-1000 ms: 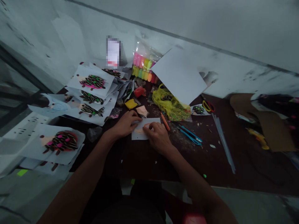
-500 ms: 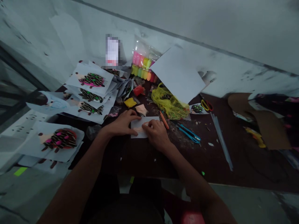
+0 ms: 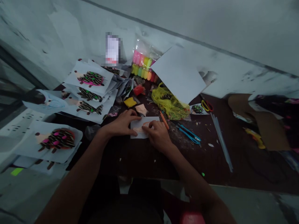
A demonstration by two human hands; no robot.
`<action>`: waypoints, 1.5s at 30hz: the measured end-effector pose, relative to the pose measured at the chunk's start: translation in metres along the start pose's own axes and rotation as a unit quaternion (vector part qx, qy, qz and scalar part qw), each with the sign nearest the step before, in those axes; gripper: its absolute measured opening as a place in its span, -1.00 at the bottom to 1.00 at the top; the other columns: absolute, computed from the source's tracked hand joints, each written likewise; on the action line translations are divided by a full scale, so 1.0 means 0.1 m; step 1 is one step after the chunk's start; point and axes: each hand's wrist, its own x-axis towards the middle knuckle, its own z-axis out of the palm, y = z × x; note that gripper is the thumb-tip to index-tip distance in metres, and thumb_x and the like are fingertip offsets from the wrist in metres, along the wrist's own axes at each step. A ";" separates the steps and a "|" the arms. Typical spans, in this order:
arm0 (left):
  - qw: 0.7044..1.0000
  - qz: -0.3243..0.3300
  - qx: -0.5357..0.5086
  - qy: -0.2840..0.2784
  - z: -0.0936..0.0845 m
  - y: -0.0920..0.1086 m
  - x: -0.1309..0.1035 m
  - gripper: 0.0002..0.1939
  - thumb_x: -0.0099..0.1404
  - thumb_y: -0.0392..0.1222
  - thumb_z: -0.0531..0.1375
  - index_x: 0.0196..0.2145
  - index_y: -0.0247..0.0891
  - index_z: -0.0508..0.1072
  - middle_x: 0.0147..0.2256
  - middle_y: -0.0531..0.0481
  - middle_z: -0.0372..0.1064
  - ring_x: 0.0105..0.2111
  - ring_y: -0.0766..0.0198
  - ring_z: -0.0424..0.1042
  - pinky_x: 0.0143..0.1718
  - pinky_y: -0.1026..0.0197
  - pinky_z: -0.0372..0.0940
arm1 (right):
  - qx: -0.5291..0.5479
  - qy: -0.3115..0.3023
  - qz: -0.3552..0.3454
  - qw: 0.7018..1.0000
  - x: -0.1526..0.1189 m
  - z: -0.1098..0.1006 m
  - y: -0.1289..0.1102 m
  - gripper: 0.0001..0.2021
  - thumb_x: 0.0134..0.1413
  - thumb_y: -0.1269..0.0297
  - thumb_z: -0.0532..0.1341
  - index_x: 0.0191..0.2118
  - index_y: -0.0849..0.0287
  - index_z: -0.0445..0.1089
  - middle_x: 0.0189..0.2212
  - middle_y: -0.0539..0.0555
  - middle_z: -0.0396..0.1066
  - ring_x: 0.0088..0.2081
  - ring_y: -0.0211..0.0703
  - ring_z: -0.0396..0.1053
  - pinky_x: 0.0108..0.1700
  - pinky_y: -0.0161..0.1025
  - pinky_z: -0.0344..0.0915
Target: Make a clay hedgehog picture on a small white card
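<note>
A small white sheet of paper point(image 3: 140, 136) lies on the dark table in front of me, with an orange outline and a thin layer of peach modelling clay point(image 3: 138, 129) on it. My left hand point(image 3: 125, 123) rests at the sheet's left side, thumb and forefinger spread apart on it. With bent fingers drawn together, my right hand point(image 3: 158, 132) presses its tips on the clay; part of the outline is hidden under them. Just above the sheet sits a lump of peach clay point(image 3: 141, 109). To the right lie an orange stick-like tool point(image 3: 164, 120) and a blue cutter point(image 3: 189, 133).
Hedgehog pictures on paper point(image 3: 91, 79) are stacked at the left. Behind are a bag of coloured clay point(image 3: 144, 63), a yellow plastic bag point(image 3: 171, 105) and a large white sheet point(image 3: 178, 74). Scissors point(image 3: 207, 105) and clear sticks point(image 3: 221, 141) lie at the right.
My right fingertips have shifted very slightly across the clay, and more of the orange outline shows. My left hand stays in place on the paper.
</note>
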 end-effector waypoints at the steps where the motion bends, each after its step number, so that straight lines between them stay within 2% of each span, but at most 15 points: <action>1: 1.000 -0.001 0.000 -0.002 0.00 0.00 0.00 -0.23 0.02 0.09 0.38 0.19 -0.12 0.43 0.09 -0.13 0.22 0.13 -0.08 0.21 0.20 -0.04 0.13 | -0.009 -0.007 0.003 1.000 0.00 0.00 -0.01 -0.72 0.31 0.42 0.10 -0.01 0.06 0.50 -0.26 0.10 0.31 -0.24 -0.11 0.15 -0.17 -0.16 0.04; 12: 1.000 0.001 0.009 -0.011 0.00 -0.01 0.01 -0.25 0.02 0.09 0.38 0.18 -0.10 0.45 0.09 -0.14 0.23 0.11 -0.09 0.23 0.18 -0.06 0.14 | -0.037 -0.030 0.041 0.998 0.04 -0.02 -0.08 -0.75 0.36 0.37 0.09 -0.04 0.07 0.50 -0.26 0.10 0.34 -0.26 -0.12 0.15 -0.18 -0.16 0.02; 16: 1.000 0.000 0.016 -0.009 -0.01 0.00 0.01 -0.25 0.02 0.09 0.38 0.18 -0.07 0.44 0.11 -0.13 0.22 0.12 -0.09 0.22 0.18 -0.06 0.14 | 0.017 -0.014 0.059 0.998 0.03 0.04 -0.04 -0.73 0.33 0.38 0.10 -0.02 0.06 0.51 -0.25 0.10 0.34 -0.25 -0.12 0.18 -0.18 -0.17 0.05; 20: 1.000 -0.011 0.021 -0.012 -0.01 0.03 0.01 -0.23 0.02 0.06 0.38 0.20 -0.12 0.43 0.11 -0.15 0.22 0.12 -0.08 0.22 0.19 -0.05 0.14 | 0.061 0.017 0.074 0.995 0.01 0.08 0.02 -0.70 0.27 0.45 0.10 -0.01 0.11 0.52 -0.23 0.10 0.35 -0.24 -0.14 0.22 -0.18 -0.20 0.11; 23: 1.000 -0.010 0.020 -0.005 -0.01 0.04 0.01 -0.24 0.02 0.04 0.39 0.19 -0.12 0.44 0.10 -0.15 0.23 0.12 -0.09 0.22 0.20 -0.05 0.14 | 0.038 0.016 0.055 0.998 -0.01 0.05 0.02 -0.67 0.25 0.48 0.10 0.00 0.05 0.51 -0.23 0.09 0.34 -0.23 -0.13 0.20 -0.17 -0.18 0.10; 29: 1.000 -0.004 0.014 0.002 0.01 0.01 0.00 -0.24 0.02 0.08 0.38 0.18 -0.11 0.44 0.11 -0.14 0.23 0.11 -0.09 0.23 0.18 -0.06 0.15 | -0.007 -0.030 -0.003 1.000 0.01 -0.02 -0.06 -0.67 0.33 0.40 0.10 0.08 0.00 0.48 -0.15 0.14 0.34 -0.19 -0.09 0.18 -0.12 -0.14 0.07; 45: 1.000 0.000 0.020 -0.002 -0.01 0.03 -0.01 -0.26 0.04 0.09 0.36 0.19 -0.05 0.43 0.11 -0.12 0.23 0.12 -0.08 0.22 0.21 -0.06 0.13 | -0.072 -0.024 0.027 0.997 0.04 -0.02 -0.12 -0.74 0.37 0.35 0.09 0.02 0.04 0.49 -0.23 0.10 0.34 -0.23 -0.10 0.17 -0.16 -0.14 0.05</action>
